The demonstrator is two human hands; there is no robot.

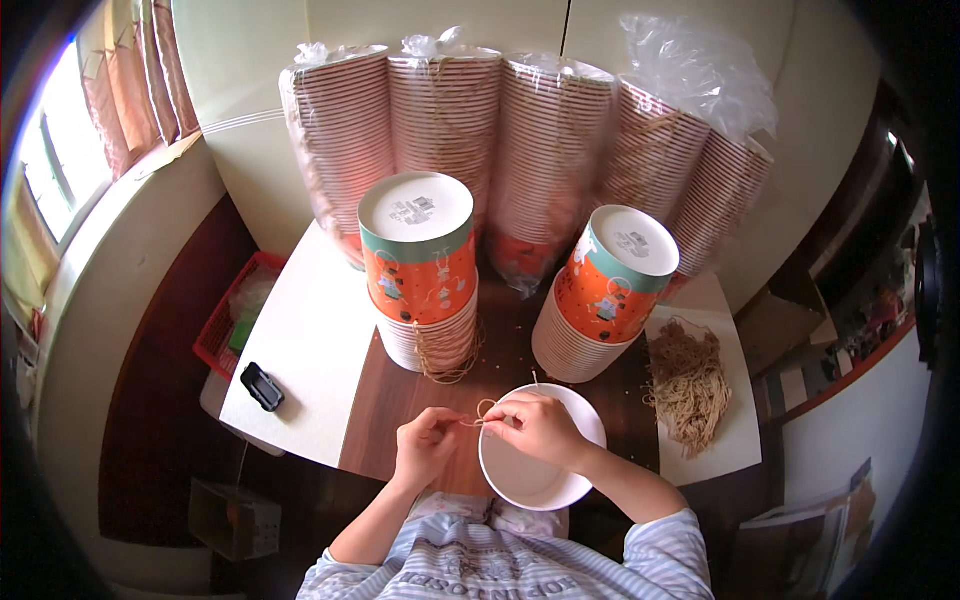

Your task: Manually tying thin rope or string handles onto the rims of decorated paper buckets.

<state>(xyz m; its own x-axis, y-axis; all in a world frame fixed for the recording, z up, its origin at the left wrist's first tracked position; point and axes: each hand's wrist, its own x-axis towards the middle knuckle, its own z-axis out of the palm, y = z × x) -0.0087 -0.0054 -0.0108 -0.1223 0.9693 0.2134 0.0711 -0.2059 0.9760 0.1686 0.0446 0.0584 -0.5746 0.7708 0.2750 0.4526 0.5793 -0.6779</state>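
Observation:
My left hand (428, 445) pinches one end of a thin tan cord (487, 408), its fingertips closed. My right hand (540, 428) pinches the same cord a little to the right, where it makes a small loop. Beneath my right hand is a white paper bucket (535, 482), its open mouth facing up, at the near table edge in front of my lap; the hand hides part of its rim. Beyond my hands two stacks of upturned orange and green paper buckets stand, the left stack (418, 280) with tan cord loops (447, 350) down its side, the right stack (605, 290) plain.
Tall plastic-wrapped bucket stacks (445, 130) line the table's back against the wall. A heap of tan cords (690, 385) lies at the right. On the left white part of the table (310, 360) is a small black case (262, 387); a red basket (225, 320) sits beyond that edge.

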